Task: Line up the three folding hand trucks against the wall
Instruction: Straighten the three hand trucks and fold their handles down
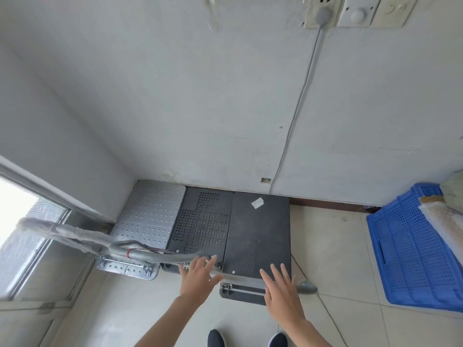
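Note:
Three hand trucks stand side by side with their platforms against the white wall. The silver studded truck is at the left in the corner, the black perforated truck is in the middle, and the plain black truck with a white sticker is at the right. A wrapped grey handle rises from the silver truck toward the left. My left hand hovers with fingers spread over the handle bar of the middle truck. My right hand is spread over the near end of the right truck. Neither hand grips anything.
A blue plastic crate stands on the tiled floor at the right, with a wrapped bundle on it. A grey cable runs down the wall from a socket. A window is at the left. My shoes show at the bottom.

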